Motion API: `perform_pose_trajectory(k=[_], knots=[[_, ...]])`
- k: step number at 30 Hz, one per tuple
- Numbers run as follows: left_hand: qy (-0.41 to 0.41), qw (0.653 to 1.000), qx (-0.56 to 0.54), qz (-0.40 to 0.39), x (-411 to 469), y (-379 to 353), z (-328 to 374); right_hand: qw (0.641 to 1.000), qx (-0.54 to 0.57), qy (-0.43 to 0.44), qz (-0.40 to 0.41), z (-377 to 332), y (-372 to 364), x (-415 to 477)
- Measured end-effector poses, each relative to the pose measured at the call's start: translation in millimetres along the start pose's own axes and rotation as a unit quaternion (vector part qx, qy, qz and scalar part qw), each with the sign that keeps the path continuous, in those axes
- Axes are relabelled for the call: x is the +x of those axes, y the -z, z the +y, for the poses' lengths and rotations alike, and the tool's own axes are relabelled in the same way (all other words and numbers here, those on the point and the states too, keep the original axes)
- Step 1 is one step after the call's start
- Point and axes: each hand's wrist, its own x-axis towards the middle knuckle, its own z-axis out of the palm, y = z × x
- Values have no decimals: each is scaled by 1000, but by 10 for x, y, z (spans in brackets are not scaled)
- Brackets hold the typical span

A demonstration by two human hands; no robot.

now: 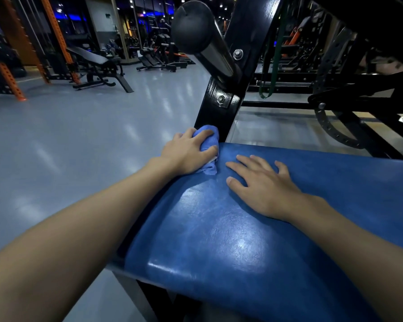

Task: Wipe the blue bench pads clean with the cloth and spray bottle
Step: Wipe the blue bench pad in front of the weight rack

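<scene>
Left hand [189,152] at the far left corner of the blue bench pad [219,240], fingers [204,134] curled over a bunched blue cloth [209,141] with the thumb closing from the near side. The cloth bulges out between them and trails past the palm along the pad's left edge. It touches the black upright post [219,108]. Right hand [263,187] lies flat on the pad just beside it, fingers straight and spread, holding nothing.
</scene>
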Motion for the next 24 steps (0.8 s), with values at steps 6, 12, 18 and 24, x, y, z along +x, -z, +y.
perform_pose_trajectory(k=[6, 12, 18, 24], knots=[[-30, 999, 4, 25, -644, 100, -37, 1000, 12, -4, -6, -13, 30, -32], [-56, 998, -7, 26, -1714, 284, -101, 1000, 12, -6, -11, -30, 55, -82], [-45, 998, -17, 34, -1937, 324, -104, 999, 6, -5, -33, -49, 133, -92], [-7, 1000, -25, 10, -1312, 252, -182, 998, -9, -17, -52, 92, 224, -41]])
